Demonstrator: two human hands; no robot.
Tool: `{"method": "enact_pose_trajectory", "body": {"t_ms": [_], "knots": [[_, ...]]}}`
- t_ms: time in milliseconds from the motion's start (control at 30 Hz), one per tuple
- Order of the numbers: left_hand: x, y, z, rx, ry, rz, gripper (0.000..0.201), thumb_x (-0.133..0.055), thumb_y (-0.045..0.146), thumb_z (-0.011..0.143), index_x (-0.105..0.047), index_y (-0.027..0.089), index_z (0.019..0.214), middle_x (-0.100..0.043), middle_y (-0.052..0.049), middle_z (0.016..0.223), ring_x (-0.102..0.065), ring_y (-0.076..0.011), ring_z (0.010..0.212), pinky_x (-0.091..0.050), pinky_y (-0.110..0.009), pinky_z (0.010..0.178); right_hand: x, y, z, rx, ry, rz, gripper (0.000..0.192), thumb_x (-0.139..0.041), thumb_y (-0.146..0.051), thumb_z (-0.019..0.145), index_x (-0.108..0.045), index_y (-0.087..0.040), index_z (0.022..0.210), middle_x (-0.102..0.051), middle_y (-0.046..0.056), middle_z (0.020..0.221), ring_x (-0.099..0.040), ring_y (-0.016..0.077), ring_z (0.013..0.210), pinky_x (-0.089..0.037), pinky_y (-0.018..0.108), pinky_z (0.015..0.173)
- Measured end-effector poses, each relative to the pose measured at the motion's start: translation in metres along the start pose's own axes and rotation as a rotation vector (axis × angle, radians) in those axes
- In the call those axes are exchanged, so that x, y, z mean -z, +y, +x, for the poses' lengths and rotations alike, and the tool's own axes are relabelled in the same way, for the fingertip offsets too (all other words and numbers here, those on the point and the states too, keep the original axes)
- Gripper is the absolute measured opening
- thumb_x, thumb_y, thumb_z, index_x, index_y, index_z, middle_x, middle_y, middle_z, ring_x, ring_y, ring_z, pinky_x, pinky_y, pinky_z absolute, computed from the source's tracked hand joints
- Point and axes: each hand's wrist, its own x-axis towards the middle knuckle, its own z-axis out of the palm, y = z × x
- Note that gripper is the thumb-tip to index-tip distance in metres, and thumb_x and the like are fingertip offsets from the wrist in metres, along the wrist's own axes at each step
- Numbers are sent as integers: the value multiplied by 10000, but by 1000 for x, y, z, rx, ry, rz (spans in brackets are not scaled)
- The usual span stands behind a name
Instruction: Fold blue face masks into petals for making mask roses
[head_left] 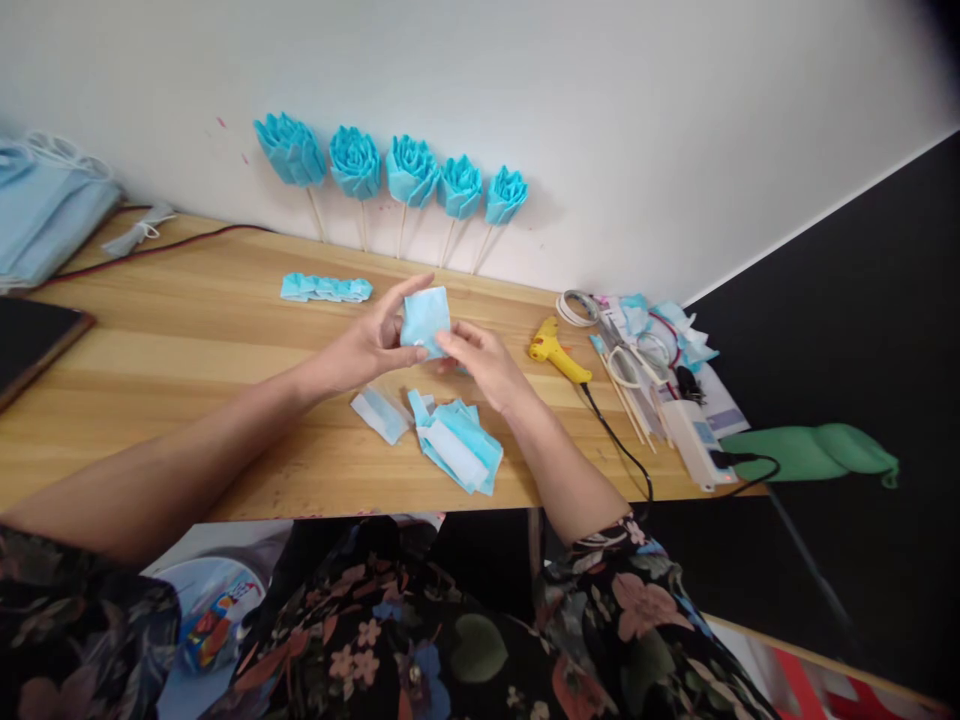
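Note:
A light blue fabric piece (426,318), roughly square, is held up between both hands above the middle of the table. My left hand (382,335) grips its left side, thumb along the bottom edge. On the lower right corner, the fingers of my right hand (480,358) pinch the same piece; some fingertips are hidden behind it. Below the hands lie a pile of blue and white fabric pieces (457,445) and a smaller pale strip (381,414). A row of folded blue petals (326,288) rests behind my left hand.
Several blue fabric flowers (412,170) on sticks lean along the wall. To the right are a yellow glue gun (559,350) with its black cord, scissors (634,360), a tape roll (577,307) and a power strip (694,445). Stacked face masks (52,215) and a dark tablet-like object (37,345) lie left.

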Motion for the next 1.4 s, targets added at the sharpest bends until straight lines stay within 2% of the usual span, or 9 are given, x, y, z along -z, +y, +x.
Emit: {"method": "enact_pose_trajectory", "body": {"t_ms": [233, 400, 533, 633, 800, 933, 1067, 1133, 1400], "knots": [[5, -6, 2, 74, 64, -33, 898, -831, 257, 736, -392, 274, 1520, -637, 11, 749, -574, -128, 611, -495, -273, 597, -6, 5, 0, 11, 122, 88, 330, -784, -495, 715, -617, -214, 758, -634, -31, 728, -581, 110, 689, -526, 260, 712], [6, -5, 3, 103, 107, -61, 845, -817, 235, 745, -425, 263, 1494, -654, 6, 764, -597, -127, 629, -486, -266, 594, -7, 5, 1, 34, 162, 160, 318, -784, -453, 708, -575, -214, 726, -640, -31, 747, -606, 112, 720, -534, 264, 743], [4, -3, 2, 102, 110, -44, 889, -831, 231, 727, -405, 242, 1507, -633, 28, 712, -582, -117, 605, -472, -256, 588, -6, 8, 2, 8, 70, 265, 304, -763, -477, 741, -611, -215, 767, -655, -21, 779, -624, 118, 742, -555, 268, 738], [3, -3, 1, 94, 101, -19, 897, -833, 222, 719, -406, 241, 1507, -616, 41, 678, -572, -118, 580, -470, -269, 589, -6, 11, 3, -24, 9, 236, 350, -727, -558, 774, -659, -223, 851, -692, 0, 827, -647, 138, 770, -559, 277, 723], [3, -1, 1, 91, 74, 8, 864, -828, 233, 727, -418, 236, 1487, -611, 41, 666, -561, -121, 591, -454, -270, 608, -8, 17, 5, -26, 159, 186, 363, -798, -534, 693, -682, -216, 825, -713, 15, 842, -622, 133, 755, -537, 260, 685], [4, 4, 2, 81, 173, 57, 693, -790, 265, 763, -489, 215, 1384, -636, 24, 709, -557, -120, 598, -447, -267, 604, -7, 17, 7, 17, 287, 176, 357, -782, -524, 691, -668, -214, 825, -695, 7, 832, -596, 124, 730, -530, 259, 674], [1, 8, 0, 16, 279, 173, 275, -760, 361, 804, -631, 193, 980, -574, 33, 649, -502, -107, 577, -400, -254, 576, -7, 14, 4, 62, 373, 24, 334, -726, -528, 744, -671, -210, 834, -662, -5, 780, -583, 125, 726, -514, 261, 695], [-2, 8, -2, 3, 266, 232, 244, -755, 400, 804, -638, 187, 825, -583, 17, 663, -507, -114, 609, -396, -263, 593, -9, 12, 2, 97, 391, -34, 310, -708, -511, 766, -678, -207, 820, -645, -12, 746, -575, 128, 725, -507, 262, 698], [-6, -1, -3, 44, 251, 319, 207, -716, 370, 816, -703, 181, 899, -691, -24, 795, -590, -146, 721, -431, -274, 672, -16, 10, -2, 143, 341, -35, 271, -721, -466, 769, -718, -215, 871, -723, 11, 860, -627, 158, 822, -517, 281, 741]]}}
